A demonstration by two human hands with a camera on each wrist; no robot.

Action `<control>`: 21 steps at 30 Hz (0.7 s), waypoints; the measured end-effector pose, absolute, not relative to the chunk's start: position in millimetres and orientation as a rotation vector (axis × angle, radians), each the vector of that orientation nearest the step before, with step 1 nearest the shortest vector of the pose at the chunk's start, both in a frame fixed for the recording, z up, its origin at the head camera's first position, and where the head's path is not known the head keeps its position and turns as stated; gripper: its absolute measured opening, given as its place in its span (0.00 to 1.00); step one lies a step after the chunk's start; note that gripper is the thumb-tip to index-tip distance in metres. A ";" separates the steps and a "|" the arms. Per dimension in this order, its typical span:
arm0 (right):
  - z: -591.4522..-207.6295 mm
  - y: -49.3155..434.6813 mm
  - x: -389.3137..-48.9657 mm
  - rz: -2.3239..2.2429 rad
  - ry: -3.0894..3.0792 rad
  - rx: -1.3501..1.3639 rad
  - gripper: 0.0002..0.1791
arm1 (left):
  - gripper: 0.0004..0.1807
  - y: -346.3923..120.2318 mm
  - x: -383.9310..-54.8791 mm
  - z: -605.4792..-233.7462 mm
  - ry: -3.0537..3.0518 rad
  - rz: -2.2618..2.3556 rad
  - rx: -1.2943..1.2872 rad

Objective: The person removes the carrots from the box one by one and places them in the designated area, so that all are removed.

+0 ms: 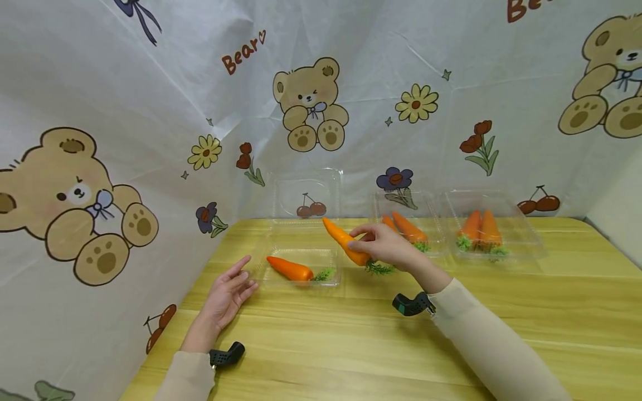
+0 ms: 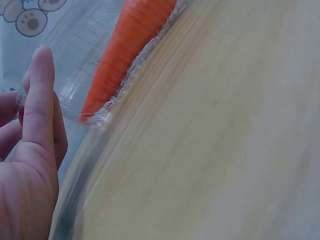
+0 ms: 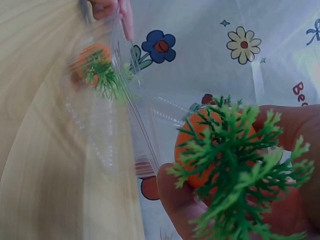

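My right hand (image 1: pixel 383 244) grips an orange carrot (image 1: pixel 345 240) near its thick end, its tip pointing up and left. Green leaves (image 3: pixel 240 165) hang from that end, toward the right wrist camera. The carrot is held over the right side of a clear plastic box (image 1: pixel 301 283) whose lid (image 1: pixel 307 195) stands raised at the back. Inside this box lies another carrot (image 1: pixel 290 269), tip to the left and leaves to the right. At the box's left side is my left hand (image 1: pixel 225 295), fingers loosely extended, its fingertips (image 2: pixel 42 62) right at the box wall.
Two more clear boxes stand to the right: one (image 1: pixel 435 252) with two carrots (image 1: pixel 408 227), another (image 1: pixel 526 253) with two carrots (image 1: pixel 490 228). They sit toward the back of a wooden table (image 1: pixel 321 340). Behind hangs a white cloth (image 1: pixel 361 33) printed with bears and flowers.
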State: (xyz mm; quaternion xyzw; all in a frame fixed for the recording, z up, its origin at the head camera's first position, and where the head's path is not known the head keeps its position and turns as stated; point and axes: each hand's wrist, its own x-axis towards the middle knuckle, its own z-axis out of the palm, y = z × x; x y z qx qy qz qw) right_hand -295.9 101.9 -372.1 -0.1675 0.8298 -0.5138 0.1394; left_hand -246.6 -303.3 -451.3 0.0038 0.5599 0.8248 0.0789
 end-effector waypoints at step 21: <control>-366.0 157.8 -264.9 -1.474 2.469 -0.555 0.29 | 0.35 -302.4 -246.4 -449.9 1.684 2.461 -0.014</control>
